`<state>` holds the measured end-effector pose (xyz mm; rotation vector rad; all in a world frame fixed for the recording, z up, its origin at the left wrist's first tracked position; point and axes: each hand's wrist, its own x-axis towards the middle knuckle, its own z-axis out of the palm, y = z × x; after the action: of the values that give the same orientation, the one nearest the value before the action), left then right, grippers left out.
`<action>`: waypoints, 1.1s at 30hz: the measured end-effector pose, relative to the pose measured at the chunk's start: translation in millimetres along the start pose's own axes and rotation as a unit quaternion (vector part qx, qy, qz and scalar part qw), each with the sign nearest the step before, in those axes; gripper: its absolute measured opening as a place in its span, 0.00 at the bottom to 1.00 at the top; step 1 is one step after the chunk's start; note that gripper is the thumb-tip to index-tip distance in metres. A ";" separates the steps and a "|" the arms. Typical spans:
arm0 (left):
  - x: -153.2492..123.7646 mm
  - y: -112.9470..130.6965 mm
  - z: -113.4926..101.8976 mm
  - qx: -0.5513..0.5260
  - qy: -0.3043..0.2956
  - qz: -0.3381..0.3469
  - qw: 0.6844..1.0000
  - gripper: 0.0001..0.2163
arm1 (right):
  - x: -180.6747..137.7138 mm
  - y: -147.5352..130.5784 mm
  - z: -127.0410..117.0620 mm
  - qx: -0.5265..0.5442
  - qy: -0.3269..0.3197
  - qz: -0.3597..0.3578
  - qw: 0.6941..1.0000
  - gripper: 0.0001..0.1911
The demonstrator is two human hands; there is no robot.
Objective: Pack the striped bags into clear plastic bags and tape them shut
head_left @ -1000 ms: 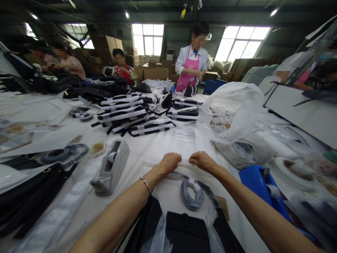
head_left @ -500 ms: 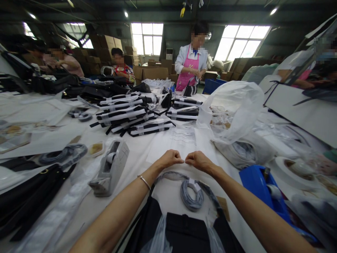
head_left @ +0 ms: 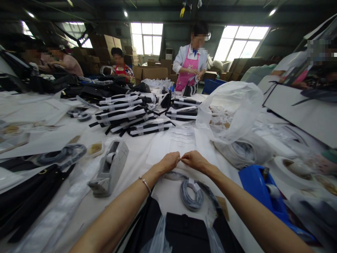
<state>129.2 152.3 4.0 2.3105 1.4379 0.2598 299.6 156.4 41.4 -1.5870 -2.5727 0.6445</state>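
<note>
White sheeting covers a broad desk (head_left: 138, 153), and at its far side a person in a pink apron (head_left: 188, 68) stands beyond a spread of black-and-white wrapped bundles (head_left: 150, 127). Nearest the wearer lies a black bag (head_left: 186, 228) with clear plastic film on its front, its lower part cut off by the frame. From it rises a grey, plastic-wrapped, arched strap (head_left: 172, 175); inside that arch lies a flat ring of coiled grey strap (head_left: 191, 196) with a white label.

Left hand (head_left: 170, 162) and right hand (head_left: 194, 160) meet above the arch, the fingers of all 2 drawn narrow, tip to tip; I cannot tell what, if anything, they pinch. What seems to count most is that the arch runs crosswise, its crest just on the bag's side of the hands. Its crest is nearer the left hand, while the coil, also towards the bag, is nearer the right. Beyond the hands lies a white printed sheet (head_left: 183, 137); a grey tape dispenser (head_left: 116, 170) and a blue plastic dispenser (head_left: 251, 179) flank the forearms.
</note>
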 end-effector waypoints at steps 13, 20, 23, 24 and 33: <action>-10.4 6.1 -7.3 0.088 0.024 0.040 0.995 0.10 | -8.4 7.4 1.7 -0.101 -0.037 0.006 0.994 0.12; -10.6 8.0 -9.2 0.081 0.016 0.044 0.996 0.08 | -16.7 10.8 6.5 -0.170 -0.025 0.025 0.985 0.05; -10.1 18.2 -6.5 0.094 0.034 0.032 0.994 0.09 | -21.5 3.3 13.7 -0.188 0.005 0.021 0.982 0.08; -9.4 22.4 -4.9 0.099 0.043 0.027 0.994 0.09 | -22.6 0.3 16.4 -0.192 0.014 0.021 0.981 0.10; -28.0 -19.6 -18.4 0.085 0.133 -0.111 0.981 0.14 | -61.9 37.6 14.3 -0.213 0.087 0.110 0.967 0.12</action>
<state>93.9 139.4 13.6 2.2849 1.9023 0.4082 356.9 112.8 25.0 -1.9661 -2.5389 -0.0577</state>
